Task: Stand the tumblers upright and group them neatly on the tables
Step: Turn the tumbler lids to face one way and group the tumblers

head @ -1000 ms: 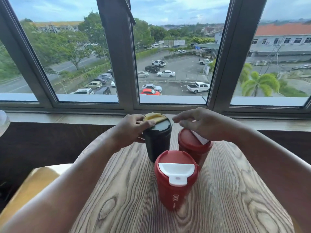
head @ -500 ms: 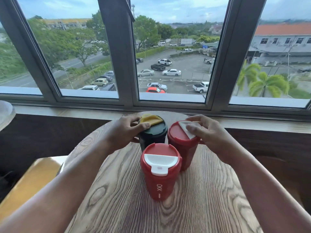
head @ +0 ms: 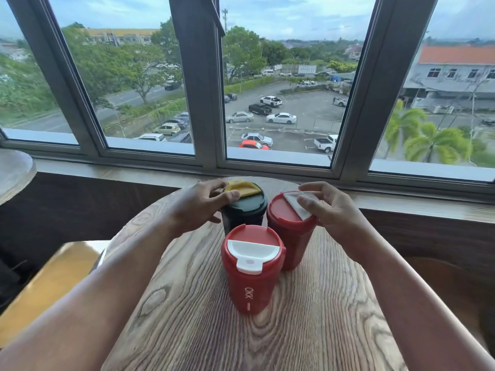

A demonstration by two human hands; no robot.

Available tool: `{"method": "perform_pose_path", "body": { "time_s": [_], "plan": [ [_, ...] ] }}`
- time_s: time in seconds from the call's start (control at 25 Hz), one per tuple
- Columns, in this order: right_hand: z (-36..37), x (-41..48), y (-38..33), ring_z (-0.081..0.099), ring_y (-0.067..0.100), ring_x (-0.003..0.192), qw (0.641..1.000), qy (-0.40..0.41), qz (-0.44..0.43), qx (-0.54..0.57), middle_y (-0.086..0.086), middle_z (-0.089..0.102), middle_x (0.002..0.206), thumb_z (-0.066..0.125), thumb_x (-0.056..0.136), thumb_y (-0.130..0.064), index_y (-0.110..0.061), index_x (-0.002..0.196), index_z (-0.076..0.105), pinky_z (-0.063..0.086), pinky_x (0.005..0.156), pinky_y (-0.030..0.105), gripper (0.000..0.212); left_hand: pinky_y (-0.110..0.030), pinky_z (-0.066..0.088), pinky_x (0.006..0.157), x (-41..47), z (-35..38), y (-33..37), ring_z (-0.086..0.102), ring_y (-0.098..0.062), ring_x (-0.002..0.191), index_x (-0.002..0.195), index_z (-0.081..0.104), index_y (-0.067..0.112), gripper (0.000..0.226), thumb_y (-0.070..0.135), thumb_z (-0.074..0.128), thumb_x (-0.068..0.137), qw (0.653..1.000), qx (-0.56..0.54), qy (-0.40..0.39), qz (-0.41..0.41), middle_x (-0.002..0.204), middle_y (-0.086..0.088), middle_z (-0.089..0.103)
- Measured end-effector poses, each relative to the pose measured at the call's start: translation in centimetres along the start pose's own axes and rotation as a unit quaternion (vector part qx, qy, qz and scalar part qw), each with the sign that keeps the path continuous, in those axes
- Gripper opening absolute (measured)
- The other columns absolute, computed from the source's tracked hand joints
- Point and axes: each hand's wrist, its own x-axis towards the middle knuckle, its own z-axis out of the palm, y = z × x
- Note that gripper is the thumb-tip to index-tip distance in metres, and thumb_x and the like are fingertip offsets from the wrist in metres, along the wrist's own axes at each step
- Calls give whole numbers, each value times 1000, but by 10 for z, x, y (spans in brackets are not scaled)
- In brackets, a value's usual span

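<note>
Three tumblers stand upright in a tight cluster on a round wooden table. Nearest me is a red tumbler with a white flip lid. Behind it on the left stands a dark green tumbler with a yellow lid tab. A second red tumbler with a white tab is behind on the right. My left hand wraps the green tumbler's left side, thumb on the lid. My right hand grips the rear red tumbler at its lid, fingers over the white tab.
A window sill and a wide window run just behind the table. Another round table's edge shows at far left. A tan wooden seat sits low on the left beside the table.
The two rear tumblers have shifted closer together and against the front red one. The view has pulled back and tilted, and both hands stay on their tumblers.
</note>
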Motion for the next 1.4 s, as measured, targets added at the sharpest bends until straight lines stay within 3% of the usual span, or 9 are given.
{"method": "perform_pose_path", "body": {
  "time_s": [0.16, 0.28, 0.44, 0.56, 0.76, 0.92, 1.16, 1.24, 1.4],
  "plan": [
    [-7, -9, -8, 66, 8, 104, 992, 59, -74, -78, -12, 69, 112, 69, 87, -32, -27, 107, 66, 52, 89, 31, 21, -35, 53, 97, -9, -4, 2, 61, -7, 117, 132, 56, 27, 73, 66, 62, 71, 997, 18, 58, 43, 130, 3, 62],
    [-8, -30, -19, 63, 4, 107, 970, 104, -165, -145, -12, 67, 110, 70, 86, -32, -29, 102, 67, 52, 89, 25, 16, -31, 50, 97, -32, -5, 14, 53, -4, 124, 128, 58, 32, 59, 59, 61, 76, 980, 60, 138, 131, 135, 10, 52],
    [-3, -67, -27, 65, 2, 99, 950, 110, -239, -168, -16, 67, 104, 72, 85, -25, -28, 98, 70, 51, 86, 17, 14, -24, 49, 93, -69, 5, 28, 56, -12, 121, 121, 62, 34, 49, 57, 67, 78, 972, 20, 124, 198, 131, 7, 56],
    [9, -88, -18, 68, 4, 91, 955, 54, -243, -158, -14, 68, 102, 75, 82, -28, -28, 101, 71, 56, 80, 25, 19, -20, 51, 87, -93, 20, 25, 60, -14, 115, 119, 64, 34, 63, 75, 64, 71, 981, -32, 92, 167, 125, 3, 58],
    [31, -102, 10, 61, 7, 116, 956, -63, -257, -124, -18, 57, 132, 77, 79, -37, -31, 125, 64, 57, 87, 27, 48, -30, 58, 87, -121, 48, 5, 61, -12, 122, 122, 59, 44, 70, 72, 77, 61, 989, -105, 45, 95, 131, 5, 61],
    [37, -100, 16, 64, 3, 113, 967, -38, -245, -57, -13, 60, 129, 81, 77, -17, -23, 120, 68, 58, 87, 26, 46, -23, 58, 77, -122, 57, 5, 62, -3, 117, 120, 57, 47, 72, 58, 87, 56, 983, -136, 78, 95, 121, 25, 63],
    [40, -93, 19, 64, 2, 114, 969, 1, -240, -58, -13, 62, 128, 82, 76, -12, -21, 119, 70, 57, 91, 30, 45, -26, 58, 79, -112, 60, 9, 63, -5, 115, 130, 51, 31, 74, 20, 88, 67, 981, -139, 106, 86, 124, 7, 63],
    [42, -93, 19, 64, 2, 114, 969, 8, -239, -60, -12, 62, 128, 82, 76, -13, -20, 119, 70, 57, 91, 30, 45, -26, 58, 78, -110, 60, 7, 63, -6, 115, 132, 50, 28, 76, 20, 90, 68, 981, -142, 104, 82, 121, 8, 65],
    [45, -94, 19, 63, 2, 115, 969, 12, -239, -62, -13, 61, 129, 81, 77, -17, -24, 120, 68, 57, 91, 29, 46, -34, 59, 84, -108, 57, 0, 62, -11, 121, 135, 49, 33, 82, 39, 87, 63, 982, -144, 95, 74, 127, 10, 64]
  ]
}}
